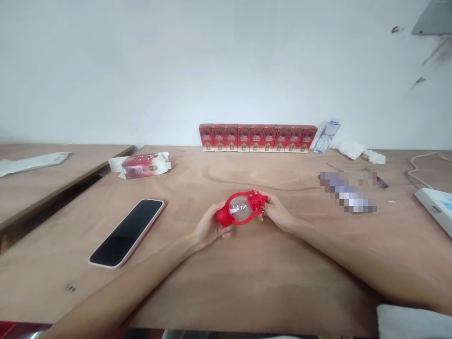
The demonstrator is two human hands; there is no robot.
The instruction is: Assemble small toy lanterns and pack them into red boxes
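A small red lantern with a clear, rounded middle is held on its side above the wooden table. My left hand grips its red base, with the fingers curled beneath. At the other end, my right hand pinches the pointed red top. The lantern's red side frame runs around the clear part, and nothing covers it there. Some fingertips of both hands are hidden behind the lantern.
An open red-and-white box and a phone lie left on the table. Several red boxes line the wall beside a bottle and tissues. A blurred purple item and white device are right.
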